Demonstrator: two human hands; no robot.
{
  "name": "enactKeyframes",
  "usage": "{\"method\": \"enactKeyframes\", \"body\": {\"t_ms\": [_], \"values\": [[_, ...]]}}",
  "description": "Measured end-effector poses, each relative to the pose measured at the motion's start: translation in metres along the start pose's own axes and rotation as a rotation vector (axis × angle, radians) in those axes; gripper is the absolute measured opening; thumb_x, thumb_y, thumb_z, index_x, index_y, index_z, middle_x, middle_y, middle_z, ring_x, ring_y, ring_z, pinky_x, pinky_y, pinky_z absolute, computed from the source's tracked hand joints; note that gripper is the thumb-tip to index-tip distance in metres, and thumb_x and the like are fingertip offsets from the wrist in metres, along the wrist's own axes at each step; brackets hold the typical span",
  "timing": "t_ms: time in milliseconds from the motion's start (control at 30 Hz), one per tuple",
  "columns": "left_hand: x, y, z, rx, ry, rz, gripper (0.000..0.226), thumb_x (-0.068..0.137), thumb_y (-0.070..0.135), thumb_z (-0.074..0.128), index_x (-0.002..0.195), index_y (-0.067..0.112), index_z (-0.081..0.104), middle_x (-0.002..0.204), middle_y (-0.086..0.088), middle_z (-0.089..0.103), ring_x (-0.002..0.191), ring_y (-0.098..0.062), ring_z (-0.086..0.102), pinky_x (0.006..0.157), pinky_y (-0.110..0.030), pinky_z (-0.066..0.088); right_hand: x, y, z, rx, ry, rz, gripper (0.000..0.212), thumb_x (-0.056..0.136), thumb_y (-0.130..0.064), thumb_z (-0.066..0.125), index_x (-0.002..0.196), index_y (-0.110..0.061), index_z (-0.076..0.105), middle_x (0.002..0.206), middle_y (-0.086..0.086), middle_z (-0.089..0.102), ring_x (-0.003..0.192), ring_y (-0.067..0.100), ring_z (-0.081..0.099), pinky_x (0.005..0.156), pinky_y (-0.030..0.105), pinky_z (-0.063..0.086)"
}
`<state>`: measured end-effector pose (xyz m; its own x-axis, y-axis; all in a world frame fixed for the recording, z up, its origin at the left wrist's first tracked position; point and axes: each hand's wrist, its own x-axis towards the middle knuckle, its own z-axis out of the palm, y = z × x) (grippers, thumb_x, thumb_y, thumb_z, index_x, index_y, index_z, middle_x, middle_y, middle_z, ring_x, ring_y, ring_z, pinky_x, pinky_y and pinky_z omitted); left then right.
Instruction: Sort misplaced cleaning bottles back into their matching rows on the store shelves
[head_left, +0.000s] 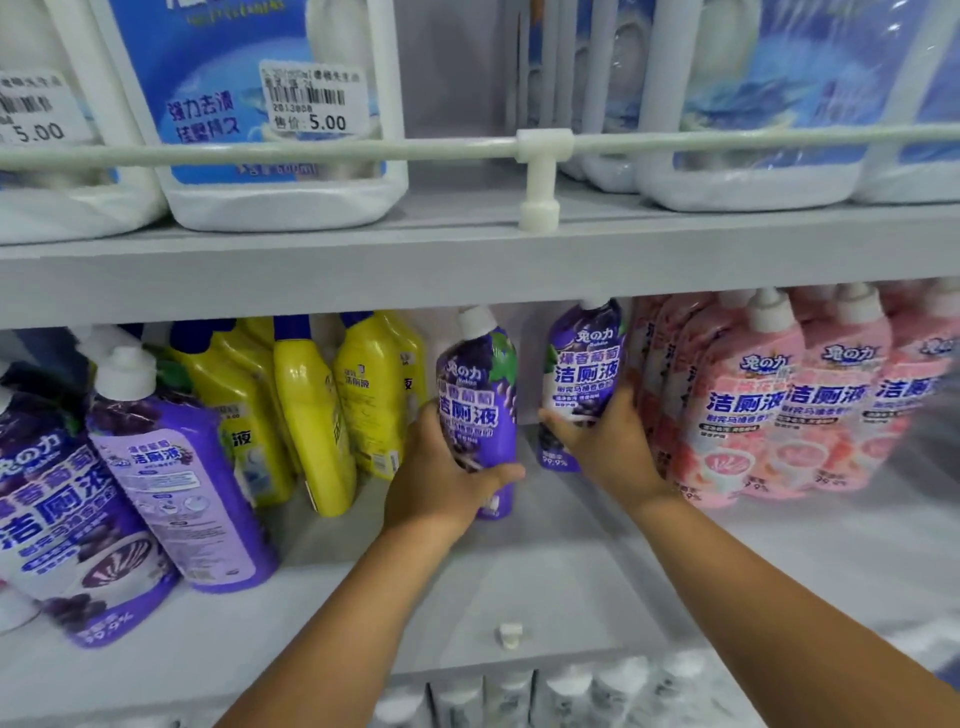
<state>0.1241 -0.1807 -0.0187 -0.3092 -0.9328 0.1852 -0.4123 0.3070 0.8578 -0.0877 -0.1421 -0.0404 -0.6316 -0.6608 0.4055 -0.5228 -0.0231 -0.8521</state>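
On the middle shelf (545, 597) I hold two purple grape-label bottles. My left hand (441, 483) grips the lower part of one purple bottle (480, 395), which tilts slightly, just right of the yellow bottles (317, 415). My right hand (608, 441) grips the second purple bottle (584, 369), upright beside the row of pink bottles (769, 405). More purple bottles (171, 478) lean at the far left of the same shelf.
The upper shelf carries large white jugs with blue labels (270, 104) behind a pale rail (540, 150). White bottle caps (571, 691) show on the shelf below. A small white peg (510, 635) sticks up at the middle shelf's front edge.
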Motion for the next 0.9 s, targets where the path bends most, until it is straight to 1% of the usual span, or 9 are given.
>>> {"method": "enactKeyframes", "body": {"t_ms": [67, 133, 233, 300, 400, 533, 600, 767, 900], "values": [[0.011, -0.001, 0.008, 0.109, 0.070, 0.052, 0.103, 0.041, 0.070, 0.083, 0.126, 0.028, 0.045, 0.122, 0.005, 0.065, 0.108, -0.022, 0.066, 0.085, -0.046, 0.057, -0.003, 0.005, 0.000, 0.049, -0.036, 0.058, 0.060, 0.073, -0.020, 0.091, 0.113, -0.017, 0.046, 0.102, -0.008, 0.065, 0.086, -0.016, 0.058, 0.082, 0.011, 0.050], [0.021, -0.005, 0.010, 0.028, 0.080, 0.069, 0.089, 0.049, 0.056, 0.089, 0.122, 0.023, 0.050, 0.119, 0.004, 0.066, 0.106, -0.017, 0.067, 0.087, -0.046, 0.058, -0.002, 0.013, 0.000, 0.097, -0.066, 0.072, 0.057, 0.074, -0.013, 0.089, 0.114, -0.021, 0.049, 0.104, -0.013, 0.068, 0.089, -0.011, 0.065, 0.084, 0.021, 0.053], [0.033, -0.015, 0.014, -0.069, -0.007, 0.064, 0.068, 0.070, 0.019, 0.092, 0.124, 0.024, 0.051, 0.119, 0.007, 0.071, 0.099, 0.001, 0.070, 0.085, -0.030, 0.061, 0.006, 0.016, -0.003, 0.200, -0.120, 0.114, 0.054, 0.077, 0.000, 0.082, 0.118, -0.020, 0.054, 0.105, -0.008, 0.071, 0.085, -0.008, 0.069, 0.072, 0.012, 0.053], [0.041, -0.018, 0.020, -0.058, -0.014, 0.080, 0.070, 0.074, 0.016, 0.089, 0.130, 0.026, 0.049, 0.120, 0.008, 0.071, 0.099, 0.004, 0.069, 0.083, -0.021, 0.058, 0.014, 0.017, -0.002, 0.248, -0.137, 0.140, 0.054, 0.078, 0.006, 0.080, 0.120, -0.018, 0.055, 0.103, -0.007, 0.071, 0.078, -0.011, 0.068, 0.065, 0.008, 0.051], [0.052, -0.017, 0.029, -0.071, 0.030, 0.070, 0.075, 0.071, 0.019, 0.091, 0.132, 0.027, 0.048, 0.115, 0.012, 0.070, 0.100, -0.009, 0.071, 0.086, -0.031, 0.057, 0.022, 0.020, 0.003, 0.263, -0.167, 0.146, 0.057, 0.076, 0.008, 0.080, 0.120, -0.020, 0.056, 0.100, -0.011, 0.071, 0.076, -0.010, 0.068, 0.064, 0.009, 0.052], [0.069, -0.016, 0.038, -0.086, 0.075, 0.051, 0.076, 0.074, 0.018, 0.090, 0.135, 0.023, 0.046, 0.113, 0.010, 0.071, 0.099, -0.014, 0.071, 0.085, -0.035, 0.058, 0.035, 0.021, 0.007, 0.316, -0.200, 0.193, 0.051, 0.078, 0.004, 0.081, 0.111, -0.028, 0.059, 0.099, -0.007, 0.073, 0.078, 0.000, 0.072, 0.064, 0.016, 0.055], [0.079, -0.018, 0.040, -0.068, 0.078, 0.040, 0.075, 0.076, 0.019, 0.089, 0.136, 0.023, 0.045, 0.120, 0.005, 0.071, 0.103, -0.017, 0.070, 0.086, -0.038, 0.059, 0.042, 0.020, 0.009, 0.332, -0.203, 0.212, 0.049, 0.078, 0.000, 0.083, 0.114, -0.025, 0.060, 0.102, -0.004, 0.074, 0.082, 0.005, 0.073, 0.066, 0.018, 0.057], [0.109, -0.022, 0.038, -0.114, 0.018, -0.022, 0.067, 0.083, 0.007, 0.081, 0.134, 0.024, 0.042, 0.129, -0.002, 0.068, 0.114, -0.022, 0.067, 0.097, -0.050, 0.057, 0.054, 0.020, 0.016, 0.310, -0.234, 0.240, 0.049, 0.084, 0.000, 0.078, 0.125, -0.016, 0.058, 0.099, -0.011, 0.070, 0.076, -0.005, 0.069, 0.062, 0.011, 0.053], [0.117, -0.028, 0.040, -0.058, -0.012, -0.016, 0.067, 0.086, 0.008, 0.076, 0.138, 0.029, 0.038, 0.134, 0.000, 0.065, 0.119, -0.022, 0.065, 0.099, -0.049, 0.056, 0.061, 0.019, 0.018, 0.258, -0.263, 0.223, 0.045, 0.086, 0.000, 0.075, 0.129, -0.010, 0.061, 0.110, 0.002, 0.074, 0.082, 0.001, 0.070, 0.064, 0.011, 0.053]]}}
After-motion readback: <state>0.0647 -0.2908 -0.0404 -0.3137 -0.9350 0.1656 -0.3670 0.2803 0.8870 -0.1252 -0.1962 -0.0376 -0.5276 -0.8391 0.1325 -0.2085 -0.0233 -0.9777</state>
